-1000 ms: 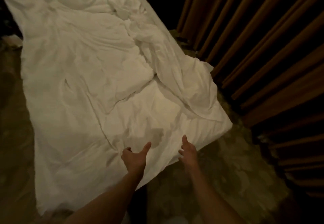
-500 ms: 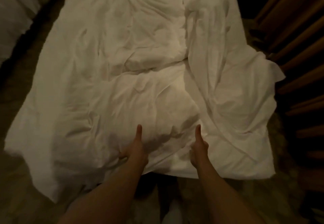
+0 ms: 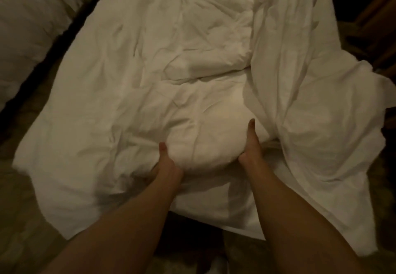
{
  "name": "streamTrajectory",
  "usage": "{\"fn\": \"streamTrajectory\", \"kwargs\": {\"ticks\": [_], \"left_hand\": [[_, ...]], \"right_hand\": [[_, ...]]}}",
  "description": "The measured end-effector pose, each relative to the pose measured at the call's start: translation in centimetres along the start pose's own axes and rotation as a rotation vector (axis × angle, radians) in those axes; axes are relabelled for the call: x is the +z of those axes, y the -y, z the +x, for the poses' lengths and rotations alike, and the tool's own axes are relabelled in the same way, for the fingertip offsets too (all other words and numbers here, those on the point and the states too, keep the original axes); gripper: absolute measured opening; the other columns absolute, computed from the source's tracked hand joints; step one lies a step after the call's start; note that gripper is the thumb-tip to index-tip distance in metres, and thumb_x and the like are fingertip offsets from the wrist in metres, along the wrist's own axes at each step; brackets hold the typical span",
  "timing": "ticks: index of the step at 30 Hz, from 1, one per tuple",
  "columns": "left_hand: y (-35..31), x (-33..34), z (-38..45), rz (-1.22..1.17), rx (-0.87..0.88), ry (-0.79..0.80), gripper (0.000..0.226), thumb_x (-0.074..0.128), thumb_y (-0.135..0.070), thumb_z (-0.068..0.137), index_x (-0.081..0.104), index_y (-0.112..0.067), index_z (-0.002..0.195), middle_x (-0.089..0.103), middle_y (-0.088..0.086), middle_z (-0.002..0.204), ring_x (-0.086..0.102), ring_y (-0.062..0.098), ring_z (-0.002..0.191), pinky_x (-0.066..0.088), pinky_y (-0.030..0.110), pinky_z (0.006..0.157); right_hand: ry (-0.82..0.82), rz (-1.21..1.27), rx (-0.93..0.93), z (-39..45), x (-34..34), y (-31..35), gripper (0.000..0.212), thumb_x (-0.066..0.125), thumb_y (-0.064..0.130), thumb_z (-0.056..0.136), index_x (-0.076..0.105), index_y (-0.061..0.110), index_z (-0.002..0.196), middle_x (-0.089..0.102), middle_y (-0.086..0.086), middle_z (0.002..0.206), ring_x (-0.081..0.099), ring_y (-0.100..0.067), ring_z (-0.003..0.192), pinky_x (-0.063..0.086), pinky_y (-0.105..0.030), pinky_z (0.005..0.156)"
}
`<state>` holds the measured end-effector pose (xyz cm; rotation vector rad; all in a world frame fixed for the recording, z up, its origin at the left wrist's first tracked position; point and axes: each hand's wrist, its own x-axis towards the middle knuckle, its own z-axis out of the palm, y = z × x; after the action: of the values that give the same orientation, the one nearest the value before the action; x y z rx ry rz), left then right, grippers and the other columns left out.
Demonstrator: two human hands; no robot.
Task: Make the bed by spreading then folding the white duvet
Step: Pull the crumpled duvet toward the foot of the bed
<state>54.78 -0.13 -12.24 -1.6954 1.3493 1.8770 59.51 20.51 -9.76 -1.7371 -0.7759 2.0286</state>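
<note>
Far left: pillows (image 3: pixel 27 23), off the work area. White duvet (image 3: pixel 150 63) lies crumpled across the bed, right side bunched in a long fold, near edge hanging toward the floor (image 3: pixel 19 220). Left hand (image 3: pixel 165 164) pinches the near edge, thumb on top, fingers tucked under. Right hand (image 3: pixel 251 145) grips likewise. Probably paired hold to lift and spread it flat.
</note>
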Motion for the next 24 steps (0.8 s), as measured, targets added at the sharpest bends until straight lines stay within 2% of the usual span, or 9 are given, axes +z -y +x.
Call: {"fn": "streamTrajectory", "kwargs": {"ticks": [3, 5, 7, 9, 12, 15, 19, 22, 24], "left_hand": [[-1.4, -1.2, -2.2, -0.034, 0.154, -0.066, 0.119, 0.092, -0.059, 0.056, 0.04, -0.001, 0.146, 0.055, 0.016, 0.139, 0.061, 0.032, 0.117, 0.054, 0.047, 0.094], [-1.9, -2.2, -3.3, 0.039, 0.19, -0.06, 0.106, 0.092, -0.055, 0.059, 0.05, 0.002, 0.137, 0.06, 0.014, 0.133, 0.064, 0.03, 0.111, 0.055, 0.043, 0.092], [-2.1, -4.3, -3.7, 0.125, 0.25, -0.041, 0.103, 0.092, -0.056, 0.058, 0.053, 0.003, 0.134, 0.062, 0.013, 0.13, 0.064, 0.029, 0.108, 0.055, 0.037, 0.091], [-2.6, -7.0, -4.9, 0.191, 0.273, -0.023, 0.102, 0.09, -0.055, 0.063, 0.052, 0.005, 0.135, 0.06, 0.015, 0.134, 0.062, 0.029, 0.113, 0.05, 0.031, 0.089], [-3.9, -11.0, -8.0, 0.322, 0.346, -0.113, 0.107, 0.083, -0.056, 0.073, 0.038, 0.009, 0.145, 0.048, 0.023, 0.146, 0.049, 0.038, 0.133, 0.041, 0.037, 0.104], [-5.0, -15.4, -10.0, 0.415, 0.398, -0.115, 0.109, 0.085, -0.055, 0.071, 0.037, 0.008, 0.145, 0.047, 0.025, 0.147, 0.046, 0.04, 0.135, 0.039, 0.041, 0.108], [-6.9, -20.4, -12.4, 0.578, 0.483, -0.097, 0.109, 0.083, -0.057, 0.071, 0.04, 0.012, 0.143, 0.049, 0.029, 0.144, 0.047, 0.043, 0.134, 0.041, 0.045, 0.106], [-7.9, -23.9, -11.4, 0.598, 0.536, -0.075, 0.106, 0.084, -0.053, 0.073, 0.039, 0.012, 0.144, 0.049, 0.03, 0.144, 0.047, 0.044, 0.133, 0.04, 0.047, 0.107], [-8.0, -26.2, -9.9, 0.605, 0.524, -0.069, 0.107, 0.085, -0.05, 0.072, 0.037, 0.01, 0.146, 0.047, 0.029, 0.147, 0.045, 0.043, 0.136, 0.039, 0.047, 0.11]], "right_hand": [[-0.065, -0.048, -0.087, -1.8, -0.2, 0.0, 0.073, 0.093, 0.057, 0.056, 0.051, 0.017, 0.1, 0.061, 0.003, 0.101, 0.065, -0.025, 0.095, 0.058, -0.046, 0.087], [-0.063, -0.057, -0.09, -3.2, -0.2, -0.4, 0.072, 0.094, 0.056, 0.054, 0.058, 0.016, 0.101, 0.063, 0.003, 0.102, 0.067, -0.027, 0.096, 0.058, -0.05, 0.089], [-0.07, -0.102, -0.078, -4.7, -1.2, -1.3, 0.088, 0.092, 0.057, 0.057, 0.058, 0.009, 0.122, 0.064, -0.002, 0.112, 0.066, -0.028, 0.099, 0.058, -0.047, 0.091], [-0.089, -0.156, -0.085, -7.0, -2.6, -2.3, 0.096, 0.09, 0.061, 0.058, 0.055, 0.006, 0.129, 0.064, -0.005, 0.12, 0.065, -0.028, 0.101, 0.057, -0.045, 0.092], [-0.1, -0.202, -0.089, -11.4, -5.7, -3.9, 0.095, 0.086, 0.061, 0.065, 0.054, 0.001, 0.132, 0.062, -0.006, 0.122, 0.062, -0.025, 0.099, 0.053, -0.033, 0.09], [-0.134, -0.265, -0.067, -16.1, -9.5, -5.9, 0.097, 0.077, 0.061, 0.076, 0.041, 0.005, 0.147, 0.052, -0.015, 0.142, 0.056, -0.03, 0.119, 0.046, -0.035, 0.097], [-0.177, -0.334, -0.075, -21.4, -12.5, -8.9, 0.097, 0.076, 0.065, 0.074, 0.047, 0.0, 0.139, 0.056, -0.011, 0.126, 0.056, -0.035, 0.119, 0.049, -0.046, 0.102], [-0.244, -0.406, -0.083, -23.4, -13.8, -13.4, 0.107, 0.07, 0.083, 0.065, 0.057, -0.002, 0.128, 0.062, -0.016, 0.128, 0.059, -0.038, 0.117, 0.05, -0.05, 0.102], [-0.246, -0.483, -0.047, -24.1, -14.9, -16.3, 0.096, 0.07, 0.078, 0.068, 0.063, -0.004, 0.119, 0.065, -0.023, 0.124, 0.061, -0.039, 0.114, 0.051, -0.05, 0.099]]}}
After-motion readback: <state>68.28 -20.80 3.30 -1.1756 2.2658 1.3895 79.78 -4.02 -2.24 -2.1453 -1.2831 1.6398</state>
